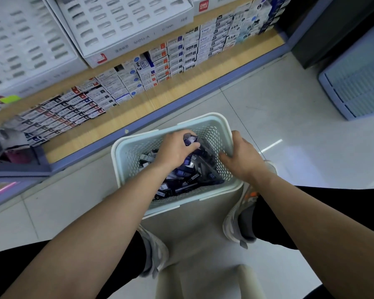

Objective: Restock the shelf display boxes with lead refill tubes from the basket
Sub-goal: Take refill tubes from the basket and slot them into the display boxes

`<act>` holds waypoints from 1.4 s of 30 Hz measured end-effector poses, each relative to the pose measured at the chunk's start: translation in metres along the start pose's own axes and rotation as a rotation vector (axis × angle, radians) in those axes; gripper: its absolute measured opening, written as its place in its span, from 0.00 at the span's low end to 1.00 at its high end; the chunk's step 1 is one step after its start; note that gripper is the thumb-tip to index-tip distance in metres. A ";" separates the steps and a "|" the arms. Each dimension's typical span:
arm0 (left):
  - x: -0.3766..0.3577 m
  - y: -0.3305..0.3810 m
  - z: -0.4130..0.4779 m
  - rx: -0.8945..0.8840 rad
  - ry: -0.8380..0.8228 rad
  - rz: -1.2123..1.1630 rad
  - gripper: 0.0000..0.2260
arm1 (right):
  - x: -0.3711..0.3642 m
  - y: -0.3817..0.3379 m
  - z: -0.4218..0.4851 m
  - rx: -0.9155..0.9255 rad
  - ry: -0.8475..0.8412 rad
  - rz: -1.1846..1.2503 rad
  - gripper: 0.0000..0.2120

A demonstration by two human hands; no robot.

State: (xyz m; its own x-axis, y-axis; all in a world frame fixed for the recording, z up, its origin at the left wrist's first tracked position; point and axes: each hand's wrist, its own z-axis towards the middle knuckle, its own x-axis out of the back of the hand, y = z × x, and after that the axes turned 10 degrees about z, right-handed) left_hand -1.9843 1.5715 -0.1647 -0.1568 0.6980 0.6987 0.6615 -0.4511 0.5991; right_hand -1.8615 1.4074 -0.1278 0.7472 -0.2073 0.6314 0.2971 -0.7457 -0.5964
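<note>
Fingers of the left hand curl round a small bunch of purple lead refill tubes, gripping them just above the heap of tubes that fills the basket. The right hand clasps the basket's right wall, thumb at the rim and fingers inside. The basket stands on the pale floor, near the wooden shelf, where rows of display boxes stand

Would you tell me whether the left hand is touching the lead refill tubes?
Touching. The head view shows the left hand gripping several purple lead refill tubes over the basket.
</note>
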 end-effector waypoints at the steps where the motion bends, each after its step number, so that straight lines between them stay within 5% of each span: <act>1: 0.002 0.002 -0.002 0.038 0.000 -0.058 0.12 | 0.002 -0.001 0.000 -0.011 -0.011 -0.014 0.20; 4: 0.008 0.009 -0.011 0.118 0.001 -0.210 0.08 | 0.008 -0.007 -0.004 0.007 0.072 -0.042 0.29; 8: 0.022 0.020 -0.026 0.186 0.050 -0.411 0.05 | 0.019 -0.031 -0.015 0.166 0.234 -0.027 0.25; 16: 0.057 0.048 -0.056 0.243 0.149 -0.829 0.01 | -0.005 -0.069 -0.036 0.144 -0.222 0.440 0.06; 20: 0.063 0.050 -0.064 0.273 0.172 -0.939 0.05 | -0.009 -0.082 -0.041 0.113 -0.264 0.633 0.09; 32: 0.045 0.052 -0.059 0.218 0.123 -0.685 0.03 | -0.013 -0.074 -0.035 0.056 -0.173 0.867 0.12; 38: 0.040 0.046 -0.059 0.331 0.074 -0.644 0.27 | -0.013 -0.074 -0.031 0.016 -0.152 0.942 0.10; 42: 0.045 0.039 -0.057 0.357 0.085 -0.624 0.18 | -0.011 -0.077 -0.032 -0.044 -0.131 1.005 0.08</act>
State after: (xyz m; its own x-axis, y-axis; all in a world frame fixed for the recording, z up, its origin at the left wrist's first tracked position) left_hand -2.0076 1.5540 -0.0879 -0.6302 0.7142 0.3046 0.6271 0.2368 0.7421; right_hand -1.9112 1.4467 -0.0729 0.6993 -0.6823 -0.2132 -0.5246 -0.2873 -0.8014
